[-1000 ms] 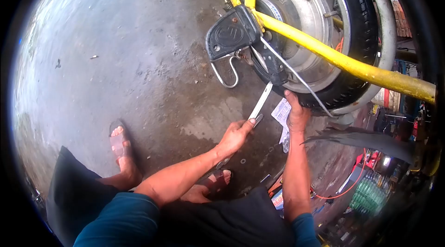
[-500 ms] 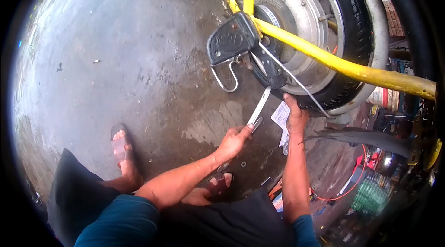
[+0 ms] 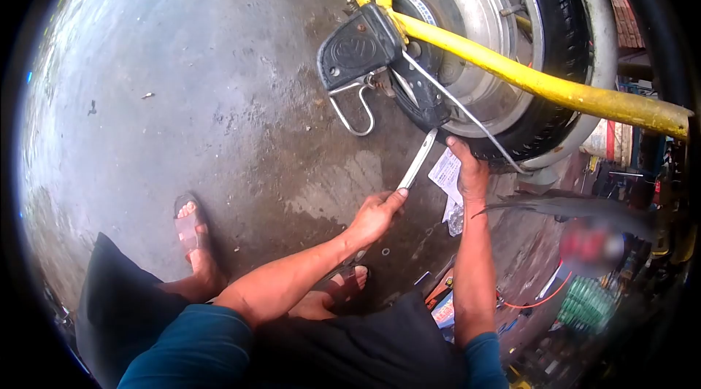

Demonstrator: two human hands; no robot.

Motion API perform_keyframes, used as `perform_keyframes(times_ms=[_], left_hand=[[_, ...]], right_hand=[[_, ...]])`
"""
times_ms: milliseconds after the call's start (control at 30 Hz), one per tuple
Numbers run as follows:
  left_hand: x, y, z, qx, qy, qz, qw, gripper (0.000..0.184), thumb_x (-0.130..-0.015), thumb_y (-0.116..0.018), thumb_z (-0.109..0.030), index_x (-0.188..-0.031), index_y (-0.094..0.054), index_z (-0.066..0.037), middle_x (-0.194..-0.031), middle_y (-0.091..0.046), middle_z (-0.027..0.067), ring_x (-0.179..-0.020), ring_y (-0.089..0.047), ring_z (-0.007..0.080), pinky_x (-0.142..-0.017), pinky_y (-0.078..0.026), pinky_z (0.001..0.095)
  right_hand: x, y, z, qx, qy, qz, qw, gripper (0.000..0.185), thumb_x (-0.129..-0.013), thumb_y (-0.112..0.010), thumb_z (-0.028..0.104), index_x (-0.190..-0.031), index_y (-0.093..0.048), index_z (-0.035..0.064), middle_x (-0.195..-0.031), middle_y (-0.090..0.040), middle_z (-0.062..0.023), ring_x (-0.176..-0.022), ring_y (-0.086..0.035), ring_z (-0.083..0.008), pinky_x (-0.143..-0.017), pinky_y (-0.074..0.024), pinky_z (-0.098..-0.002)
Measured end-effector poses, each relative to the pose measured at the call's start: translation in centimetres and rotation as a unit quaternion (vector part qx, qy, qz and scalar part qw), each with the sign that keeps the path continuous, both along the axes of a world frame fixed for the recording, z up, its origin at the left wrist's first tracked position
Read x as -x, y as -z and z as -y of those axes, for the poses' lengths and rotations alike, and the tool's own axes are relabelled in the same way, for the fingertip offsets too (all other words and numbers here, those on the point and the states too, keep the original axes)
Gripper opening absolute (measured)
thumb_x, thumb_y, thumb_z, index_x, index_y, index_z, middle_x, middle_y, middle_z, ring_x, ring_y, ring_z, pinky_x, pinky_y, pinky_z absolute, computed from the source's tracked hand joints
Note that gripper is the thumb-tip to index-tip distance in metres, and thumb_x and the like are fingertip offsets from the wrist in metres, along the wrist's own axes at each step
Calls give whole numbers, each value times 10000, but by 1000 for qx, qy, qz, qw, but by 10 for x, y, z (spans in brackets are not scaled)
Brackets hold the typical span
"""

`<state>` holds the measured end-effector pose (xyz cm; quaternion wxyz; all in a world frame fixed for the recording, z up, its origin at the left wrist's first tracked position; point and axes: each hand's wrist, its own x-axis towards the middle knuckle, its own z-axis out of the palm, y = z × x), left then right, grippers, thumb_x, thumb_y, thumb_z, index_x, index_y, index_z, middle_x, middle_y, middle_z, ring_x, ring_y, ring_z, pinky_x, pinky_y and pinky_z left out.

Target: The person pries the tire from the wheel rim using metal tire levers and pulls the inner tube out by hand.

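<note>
My left hand [image 3: 378,214] is closed around a long flat silver metal bar [image 3: 418,161], like a lever or spanner; its exact kind is unclear. The bar's far tip meets the lower edge of the wheel, by the end of a black arm [image 3: 431,106]. Close by on the right, my right hand [image 3: 471,170] grips the black tyre [image 3: 515,147], thumb up at its edge and the other fingers mostly hidden. The wheel has a grey metal hub [image 3: 482,31]. A yellow tube frame [image 3: 511,75] crosses in front of it, joined to a black cover [image 3: 358,46].
A bent wire hook [image 3: 365,122] hangs below the cover. Printed paper [image 3: 444,174] lies behind my right hand. Tools, an orange-red cable [image 3: 537,304] and a green bundle [image 3: 586,303] crowd the lower right. My sandalled feet stand on the wet concrete floor [image 3: 168,119].
The wheel and frame sit slightly higher in view. Both hands have shifted a little up and to the right, the left still holding the bar against the wheel's edge.
</note>
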<state>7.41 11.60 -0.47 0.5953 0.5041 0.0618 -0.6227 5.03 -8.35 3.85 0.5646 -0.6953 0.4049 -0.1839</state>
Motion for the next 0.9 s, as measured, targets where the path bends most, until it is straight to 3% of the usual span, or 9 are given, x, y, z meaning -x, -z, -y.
perform_keyframes(times_ms=[233, 300, 433, 633, 667, 900], left_hand=[[2, 5, 14, 25, -26, 13, 999, 440, -969, -477, -446, -805, -562, -47, -547, -431, -18, -425, -382, 99, -387, -294, 279], [8, 14, 20, 25, -35, 31, 999, 503, -952, -493, -488, -824, -589, -10, -585, -485, 16, -490, -432, 112, -453, -342, 287], [27, 20, 33, 31, -72, 34, 996, 539, -941, -506, -512, -845, -605, 9, -607, -517, 37, -543, -464, 119, -510, -379, 289], [35, 10, 47, 54, -97, -28, 993, 527, -937, -517, -515, -862, -605, -1, -581, -491, 26, -453, -441, 116, -414, -348, 281], [35, 7, 52, 70, -114, -67, 989, 429, -965, -486, -457, -795, -546, -68, -574, -439, -14, -414, -378, 101, -367, -289, 271], [34, 10, 53, 94, -127, -58, 986, 440, -959, -497, -467, -789, -541, -64, -563, -430, -12, -417, -376, 103, -373, -292, 271]], right_hand=[[17, 14, 23, 48, -20, -59, 997, 278, -749, -752, 138, -985, -653, 29, -925, -615, 6, -849, -550, -115, -804, -422, -279], [21, 20, 32, 46, -13, -101, 994, 290, -741, -756, 134, -990, -652, 30, -917, -612, 6, -853, -551, -122, -811, -426, -285], [16, 11, 29, 100, -45, -69, 992, 303, -729, -758, 122, -997, -651, 32, -918, -614, -1, -848, -558, -135, -816, -436, -291], [14, 1, 30, 88, -53, -76, 992, 319, -723, -755, 89, -1017, -650, 23, -953, -633, -23, -862, -579, -145, -827, -450, -301], [12, 1, 29, 83, -57, -59, 993, 323, -724, -755, 83, -1022, -649, 19, -959, -637, -29, -873, -585, -148, -838, -453, -305], [10, -1, 26, 63, -81, -33, 994, 356, -731, -760, 96, -1054, -638, 8, -982, -636, -40, -896, -585, -155, -842, -459, -310]])
